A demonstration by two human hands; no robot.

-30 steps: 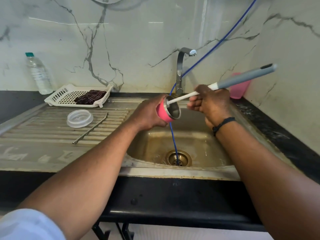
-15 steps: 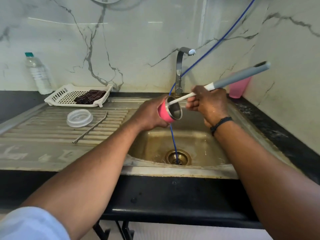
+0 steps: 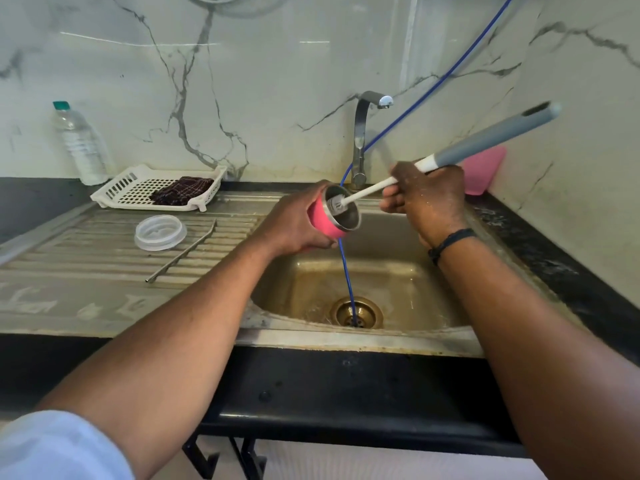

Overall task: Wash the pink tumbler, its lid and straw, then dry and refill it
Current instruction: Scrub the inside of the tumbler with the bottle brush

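Two hands work over the sink (image 3: 398, 282): the left hand (image 3: 294, 223) wraps around the pink tumbler (image 3: 334, 214), tilted on its side, while the right hand (image 3: 424, 197) clamps the bottle brush (image 3: 450, 157). Wet steel probably feels slippery yet rigid, so gripping the body suits it. Brush bristles stay hidden inside; lid (image 3: 160, 232) and straw (image 3: 181, 251) lie on the drainboard.

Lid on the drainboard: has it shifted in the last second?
No. The lid still lies on the drainboard ridges, just in front of the white tray, beside the straw.
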